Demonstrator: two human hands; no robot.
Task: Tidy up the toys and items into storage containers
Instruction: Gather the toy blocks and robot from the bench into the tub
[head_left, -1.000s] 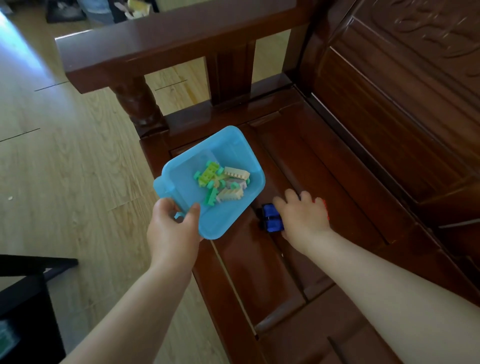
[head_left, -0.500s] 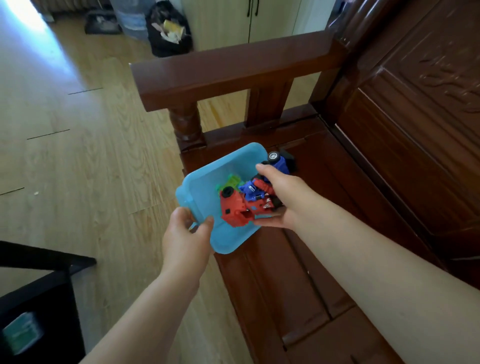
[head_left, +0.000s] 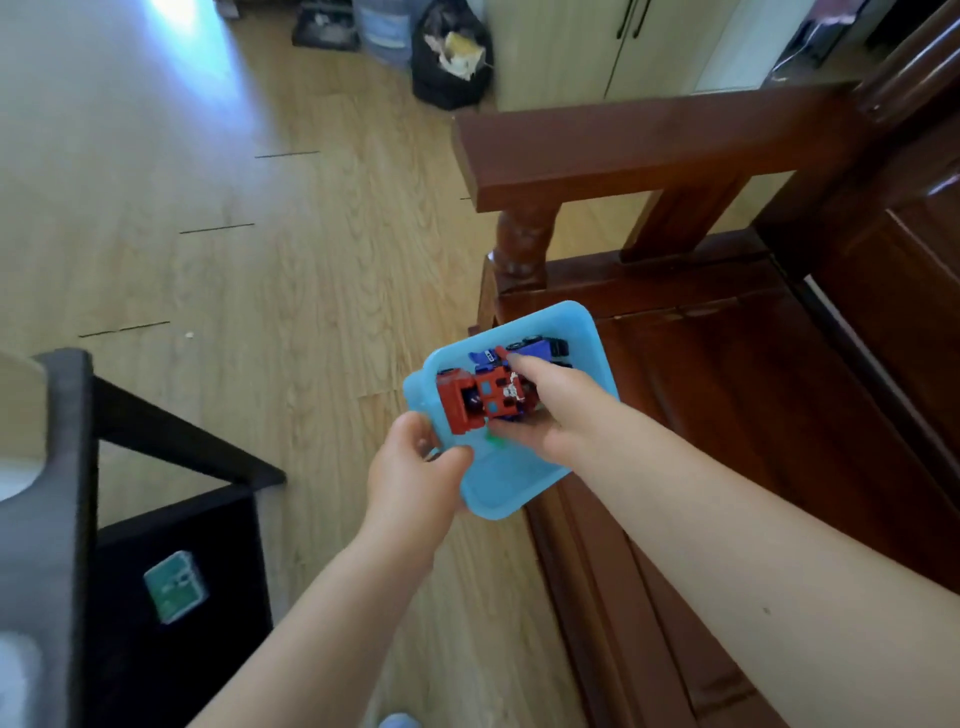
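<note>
At the front corner of the dark, glossy wooden bench (head_left: 727, 395), we hold a pale blue plastic bin (head_left: 582, 332), a rounded rectangle with smooth translucent walls, partly over the seat edge and partly over the floor. Our left hand (head_left: 415, 467) has its grip closed on the bin's near corner, thumb over the rim and fingers hidden beneath. Our right hand (head_left: 550, 410) reaches into the bin with its grip curled around a blocky red and blue toy truck (head_left: 483, 395) of hard plastic, thumb below it and fingers over its top; the truck sits inside the bin, its black wheels toward the far wall. A bit of green shows under the truck; we cannot tell what it is. Pale wood-grain planks make up the floor (head_left: 260, 260). A black-framed table (head_left: 67, 467) stands at left, with a small teal box (head_left: 175, 586) beneath it.
</note>
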